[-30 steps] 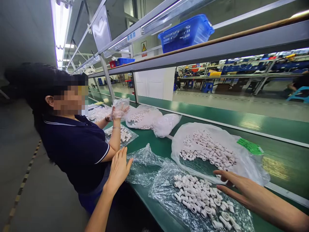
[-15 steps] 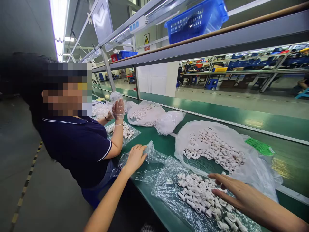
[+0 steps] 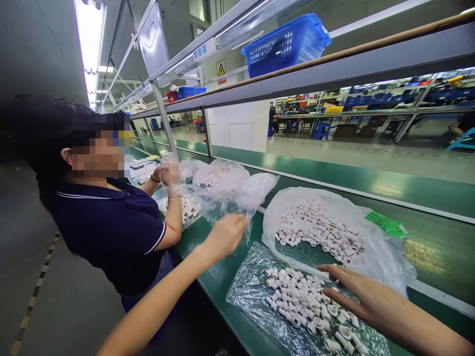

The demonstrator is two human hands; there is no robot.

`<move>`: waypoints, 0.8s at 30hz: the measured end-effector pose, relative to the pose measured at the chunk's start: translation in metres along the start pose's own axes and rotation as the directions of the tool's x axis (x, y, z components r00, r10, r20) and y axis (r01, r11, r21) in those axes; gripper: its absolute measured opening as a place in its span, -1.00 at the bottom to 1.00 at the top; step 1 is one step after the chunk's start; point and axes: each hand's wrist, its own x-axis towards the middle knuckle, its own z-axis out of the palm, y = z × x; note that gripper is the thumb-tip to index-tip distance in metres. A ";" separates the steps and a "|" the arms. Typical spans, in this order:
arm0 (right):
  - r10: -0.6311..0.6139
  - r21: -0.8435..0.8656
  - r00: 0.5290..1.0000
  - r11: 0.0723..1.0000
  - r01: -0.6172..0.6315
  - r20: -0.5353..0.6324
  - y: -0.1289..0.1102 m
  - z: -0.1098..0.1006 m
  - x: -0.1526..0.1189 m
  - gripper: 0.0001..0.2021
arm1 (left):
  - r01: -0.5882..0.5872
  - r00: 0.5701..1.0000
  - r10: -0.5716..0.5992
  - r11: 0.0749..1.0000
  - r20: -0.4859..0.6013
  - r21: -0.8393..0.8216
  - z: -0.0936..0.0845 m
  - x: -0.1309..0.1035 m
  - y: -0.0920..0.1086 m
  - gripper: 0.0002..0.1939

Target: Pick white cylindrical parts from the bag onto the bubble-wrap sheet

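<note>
My left hand (image 3: 227, 236) is closed on a clear plastic bag (image 3: 208, 200), which hangs lifted above the bench and trails toward the co-worker. My right hand (image 3: 347, 287) has its fingers apart over the near pile of white pipe fittings (image 3: 297, 296) and holds nothing. Those fittings lie on a clear plastic sheet (image 3: 243, 277) at the bench's near edge. Behind them, a larger opened white bag (image 3: 274, 210) holds many more small white fittings (image 3: 326, 227).
At the left a co-worker (image 3: 107, 232) handles clear plastic over another pile of fittings (image 3: 188, 210). A green label (image 3: 386, 224) lies on the large bag. Above the green bench (image 3: 237, 316), a shelf carries a blue basket (image 3: 285, 47).
My left hand has closed on the clear plastic and raised it up and to the right, off the bench. The co-worker's hands have lowered. My right hand has barely moved.
</note>
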 end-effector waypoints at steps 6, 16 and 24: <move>-0.017 -0.033 0.999 0.999 0.016 -0.029 -0.009 -0.002 -0.001 -0.47 | 0.020 0.858 0.114 0.967 0.502 -0.255 0.018 -0.076 0.037 -0.52; -0.171 -0.025 0.985 0.985 0.171 0.014 -0.068 -0.030 0.029 -0.55 | 0.246 0.958 -0.241 0.969 0.155 -0.019 0.047 -0.042 -0.048 -0.32; -0.436 -0.470 0.873 0.831 0.297 -0.219 -0.107 -0.044 0.184 -0.57 | 0.439 0.878 -0.425 0.898 0.218 -0.017 0.129 -0.052 -0.084 -0.52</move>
